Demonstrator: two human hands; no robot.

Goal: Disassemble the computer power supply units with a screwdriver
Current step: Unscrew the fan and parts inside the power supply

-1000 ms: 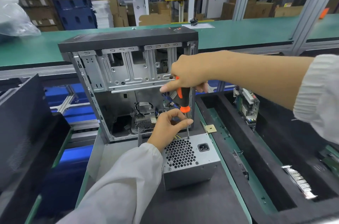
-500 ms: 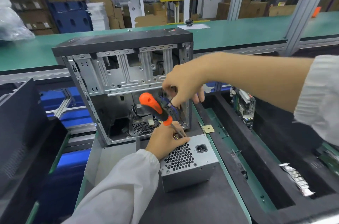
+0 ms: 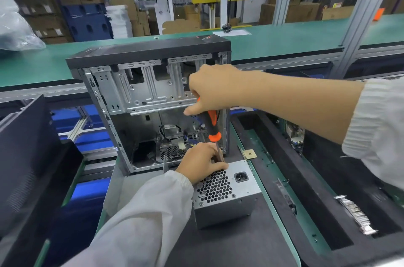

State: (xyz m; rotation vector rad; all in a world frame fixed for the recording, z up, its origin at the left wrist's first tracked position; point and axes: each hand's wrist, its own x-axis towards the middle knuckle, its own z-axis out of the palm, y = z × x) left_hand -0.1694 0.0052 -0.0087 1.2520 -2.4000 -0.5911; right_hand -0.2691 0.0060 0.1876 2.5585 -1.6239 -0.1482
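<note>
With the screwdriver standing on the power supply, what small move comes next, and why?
Probably turn the orange-and-black screwdriver: the right hand grips its handle upright, and the left hand steadies its shaft on the grey metal power supply.

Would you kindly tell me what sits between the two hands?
In the head view, the screwdriver spans the gap: the right hand grips its handle top, the left hand steadies its shaft.
</note>
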